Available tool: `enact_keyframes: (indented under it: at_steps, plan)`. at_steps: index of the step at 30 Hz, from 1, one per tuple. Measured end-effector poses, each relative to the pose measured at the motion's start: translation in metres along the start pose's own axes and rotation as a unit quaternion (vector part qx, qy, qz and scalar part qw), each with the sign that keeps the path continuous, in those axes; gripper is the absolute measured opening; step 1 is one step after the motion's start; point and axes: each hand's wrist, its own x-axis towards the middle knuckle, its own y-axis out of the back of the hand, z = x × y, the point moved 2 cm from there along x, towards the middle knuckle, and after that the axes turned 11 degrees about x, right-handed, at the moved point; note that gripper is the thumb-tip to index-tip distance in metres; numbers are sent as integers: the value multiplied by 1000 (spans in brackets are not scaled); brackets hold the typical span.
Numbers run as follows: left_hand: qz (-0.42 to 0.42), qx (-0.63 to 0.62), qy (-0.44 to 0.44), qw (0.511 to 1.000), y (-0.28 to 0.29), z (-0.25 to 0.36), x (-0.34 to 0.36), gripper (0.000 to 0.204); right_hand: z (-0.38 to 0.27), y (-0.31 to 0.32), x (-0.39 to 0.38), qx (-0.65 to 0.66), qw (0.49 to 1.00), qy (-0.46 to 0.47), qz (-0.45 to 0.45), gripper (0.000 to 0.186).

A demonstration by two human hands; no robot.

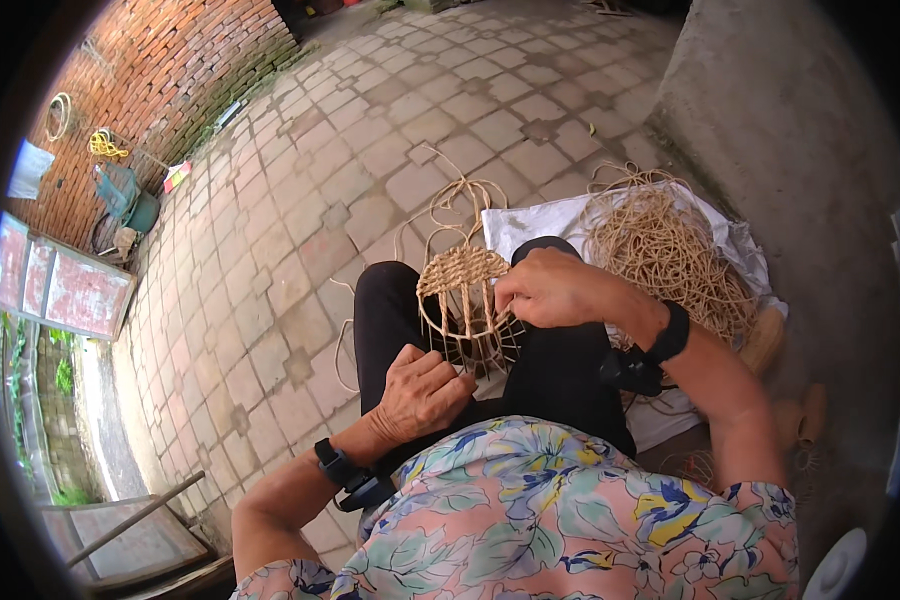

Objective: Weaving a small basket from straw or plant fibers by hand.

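Observation:
A round piece with a woven tan cord top [455, 265] over a ring with vertical bars sits between my black-clad knees, with thin dark spokes beneath. My right hand [535, 290] is closed at its right edge, fingertips pinched on the piece or its cord. Below and left of it, my left hand [425, 395] is curled closed near the spokes; what it holds is hidden. Loose cord [460, 195] trails onto the paving behind the piece.
A large tangle of cord [660, 250] lies on a white sack [515, 220] at right, beside a concrete wall [790, 130]. At left are a brick wall [170, 60], a teal bin [142, 212], leaning panels [90, 290] and a pole [140, 515].

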Motion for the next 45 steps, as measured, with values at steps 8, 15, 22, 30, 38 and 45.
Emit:
enact_keyframes:
  at_steps: [8,15,22,30,38,45]
  plan:
    - [30,-15,40,999,5,2,5,26,-42,-2,10,-107,990,65,67,13]
    - [62,20,58,996,5,-2,15,36,-34,-18,31,-190,976,70,-83,16]
    - [-17,70,38,997,-2,-2,32,41,-31,-20,41,-200,964,-13,-175,23]
    - [15,-1,9,1000,2,-1,37,27,-23,4,14,-105,992,63,6,15]
    - [22,-147,-64,987,21,16,45,29,-11,-22,2,-89,978,140,123,10]
    - [4,-176,-115,978,31,35,51,24,-12,-35,1,-97,981,105,130,11]
